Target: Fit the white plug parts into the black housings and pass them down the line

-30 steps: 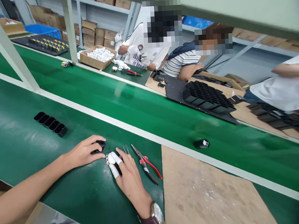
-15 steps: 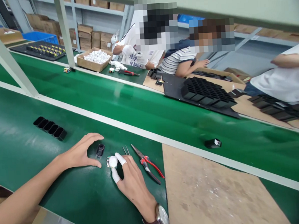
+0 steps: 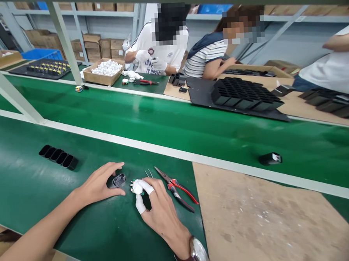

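My left hand [image 3: 99, 184] is open, its thumb and fingers curved around a small black oval case [image 3: 119, 180] on the green bench without visibly pinching it. Just to the right, my right hand [image 3: 159, 209] grips a small circuit board [image 3: 133, 187] with a round white pad [image 3: 138, 187] on it, between thumb and forefinger. White finger cots cover those two fingertips. Tweezers [image 3: 149, 173] show partly behind the right hand; their other end is hidden. Red-and-black needle-nose pliers [image 3: 176, 188] lie beside that hand.
A row of black open cases [image 3: 58, 156] stands at left on the bench. Brown board [image 3: 272, 211] covers the right side. Beyond a white rail [image 3: 134, 146], the green belt carries a black case [image 3: 270, 159]. A slanted metal post [image 3: 11, 90] rises at left. Co-workers sit across.
My left hand has come in closer around the black case, which now sits at a different angle. The right hand still holds the circuit board near it. The camera view has shifted.
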{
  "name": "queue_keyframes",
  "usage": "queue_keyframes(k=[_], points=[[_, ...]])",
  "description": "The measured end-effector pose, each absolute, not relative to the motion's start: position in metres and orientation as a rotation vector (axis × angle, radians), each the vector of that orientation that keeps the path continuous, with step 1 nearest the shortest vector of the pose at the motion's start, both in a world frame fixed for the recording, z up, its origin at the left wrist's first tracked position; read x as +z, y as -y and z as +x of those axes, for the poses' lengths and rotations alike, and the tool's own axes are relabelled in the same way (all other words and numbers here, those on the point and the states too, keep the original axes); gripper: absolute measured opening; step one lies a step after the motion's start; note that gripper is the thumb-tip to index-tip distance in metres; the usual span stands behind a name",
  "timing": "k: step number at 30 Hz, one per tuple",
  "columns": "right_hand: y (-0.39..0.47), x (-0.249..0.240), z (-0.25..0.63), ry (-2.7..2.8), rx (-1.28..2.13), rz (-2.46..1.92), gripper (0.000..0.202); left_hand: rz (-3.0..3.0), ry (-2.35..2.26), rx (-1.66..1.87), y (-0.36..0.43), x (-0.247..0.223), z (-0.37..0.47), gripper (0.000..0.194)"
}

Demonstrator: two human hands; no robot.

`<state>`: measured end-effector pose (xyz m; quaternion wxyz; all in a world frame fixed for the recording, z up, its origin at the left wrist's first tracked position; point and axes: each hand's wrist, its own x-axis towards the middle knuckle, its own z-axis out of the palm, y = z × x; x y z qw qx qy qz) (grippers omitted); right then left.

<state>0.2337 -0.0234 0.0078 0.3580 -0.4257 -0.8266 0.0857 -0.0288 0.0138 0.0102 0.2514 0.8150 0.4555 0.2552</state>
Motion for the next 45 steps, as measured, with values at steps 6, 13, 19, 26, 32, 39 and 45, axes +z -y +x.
queue_keyframes(k=[6,13,19,26,32,39,45], points=[[0.023,0.01,0.236,2.072,0.197,-1.1,0.047,2.134,-1.067,0.648,-0.019,0.023,-0.036,0.083],[0.03,0.018,0.232,2.016,0.336,-0.925,0.069,2.206,-1.044,0.825,-0.013,0.015,-0.017,0.055],[0.033,0.015,0.231,2.045,0.306,-0.931,0.072,2.36,-1.011,0.838,-0.009,0.011,-0.011,0.051],[0.033,0.015,0.231,2.064,0.263,-0.942,0.071,2.396,-0.948,0.852,-0.004,0.005,-0.006,0.056],[0.033,0.014,0.23,2.086,0.223,-0.977,0.065,2.393,-0.959,0.854,-0.003,0.003,-0.005,0.058],[0.032,0.014,0.229,2.124,0.196,-0.988,0.062,2.422,-0.95,0.819,-0.002,0.003,-0.004,0.052],[0.033,0.018,0.228,2.159,0.168,-1.028,0.058,2.412,-0.979,0.751,0.0,0.002,-0.004,0.049]])
